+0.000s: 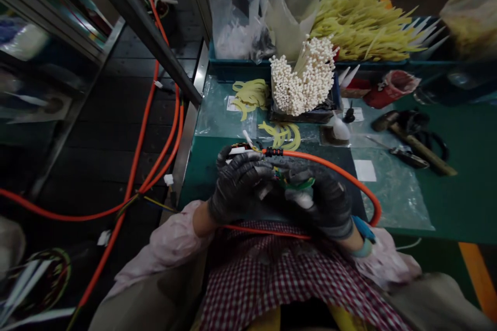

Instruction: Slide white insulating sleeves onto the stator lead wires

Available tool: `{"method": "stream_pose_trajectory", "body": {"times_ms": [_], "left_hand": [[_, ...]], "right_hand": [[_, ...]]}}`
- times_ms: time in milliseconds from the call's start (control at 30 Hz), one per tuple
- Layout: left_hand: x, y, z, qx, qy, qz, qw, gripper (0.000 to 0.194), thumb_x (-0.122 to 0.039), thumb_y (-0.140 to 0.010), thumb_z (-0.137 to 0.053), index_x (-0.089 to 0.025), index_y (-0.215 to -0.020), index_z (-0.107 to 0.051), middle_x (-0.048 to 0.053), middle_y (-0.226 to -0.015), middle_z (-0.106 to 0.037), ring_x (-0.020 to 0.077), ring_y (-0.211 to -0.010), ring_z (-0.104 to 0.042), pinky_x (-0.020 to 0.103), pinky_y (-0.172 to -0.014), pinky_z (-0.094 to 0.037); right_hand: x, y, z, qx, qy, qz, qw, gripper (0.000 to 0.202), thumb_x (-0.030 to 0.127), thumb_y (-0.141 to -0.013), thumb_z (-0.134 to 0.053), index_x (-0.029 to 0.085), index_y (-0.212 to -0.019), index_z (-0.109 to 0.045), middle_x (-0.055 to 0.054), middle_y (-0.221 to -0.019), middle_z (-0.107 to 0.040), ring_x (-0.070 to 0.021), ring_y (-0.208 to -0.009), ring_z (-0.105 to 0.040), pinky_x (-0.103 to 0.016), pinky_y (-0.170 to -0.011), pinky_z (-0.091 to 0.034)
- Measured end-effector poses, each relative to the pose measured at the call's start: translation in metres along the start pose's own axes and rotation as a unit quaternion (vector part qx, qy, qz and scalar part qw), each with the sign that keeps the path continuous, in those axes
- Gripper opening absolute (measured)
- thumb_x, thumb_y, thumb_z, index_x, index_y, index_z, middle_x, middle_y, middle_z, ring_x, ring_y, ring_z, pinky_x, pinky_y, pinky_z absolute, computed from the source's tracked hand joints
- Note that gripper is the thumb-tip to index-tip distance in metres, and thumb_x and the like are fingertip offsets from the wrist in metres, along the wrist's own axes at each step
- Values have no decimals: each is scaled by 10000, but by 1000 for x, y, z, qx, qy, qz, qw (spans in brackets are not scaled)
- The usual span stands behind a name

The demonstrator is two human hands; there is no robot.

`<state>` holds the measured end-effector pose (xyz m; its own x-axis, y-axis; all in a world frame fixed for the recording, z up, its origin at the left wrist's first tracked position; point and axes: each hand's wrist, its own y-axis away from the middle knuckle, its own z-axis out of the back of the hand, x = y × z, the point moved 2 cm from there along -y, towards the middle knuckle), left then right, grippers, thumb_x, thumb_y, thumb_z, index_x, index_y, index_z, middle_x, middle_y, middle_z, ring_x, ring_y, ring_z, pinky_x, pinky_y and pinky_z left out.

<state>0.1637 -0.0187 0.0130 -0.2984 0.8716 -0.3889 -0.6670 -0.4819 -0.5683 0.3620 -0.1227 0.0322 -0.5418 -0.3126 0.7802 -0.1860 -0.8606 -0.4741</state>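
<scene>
Both hands wear dark grey work gloves and are held close together in front of the apron. My left hand (243, 181) is closed, its fingers curled around loose wires beside the white plastic connectors (238, 151). These lie at the end of an orange cable (334, 164), just left of its black ribbed sleeve (274, 152). My right hand (332, 204) is closed around thin green wires (305, 184). A whitish, blurred part shows under its fingers; its kind cannot be made out. The cable loops behind the right hand and down past the right wrist.
A box of white-tipped sticks (303, 80) stands on the green table (466, 191), beside yellow strips (250, 95). A white squeeze bottle (340, 128), a hammer (421, 147) and a red container (392, 88) are to the right. Orange cables (149, 108) hang at left beside a metal frame.
</scene>
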Motion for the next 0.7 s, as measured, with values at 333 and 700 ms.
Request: {"method": "stream_pose_trajectory", "body": {"times_ms": [333,700], "left_hand": [[34,-14,29,29,26,97,995,273,-548,-1079,-697,-288,-1110,-775,64,-1138,-871,322,-1256,-777,630,-1223,-522],[148,-122,-34,278,45,69,957,306,-392,-927,-798,-207,-1157,-876,98,-1149,-866,283,-1089,-805,432,-1045,-631]], "right_hand": [[-44,-4,-57,-102,-120,-128,979,401,590,-1174,-492,310,-1207,-777,-59,-1097,-864,-304,-1013,-838,-528,-991,-718],[-54,-3,-61,64,-157,-25,985,321,569,-1150,-620,279,-1178,-755,-41,-1049,-874,-255,-950,-849,-425,-892,-724]]}}
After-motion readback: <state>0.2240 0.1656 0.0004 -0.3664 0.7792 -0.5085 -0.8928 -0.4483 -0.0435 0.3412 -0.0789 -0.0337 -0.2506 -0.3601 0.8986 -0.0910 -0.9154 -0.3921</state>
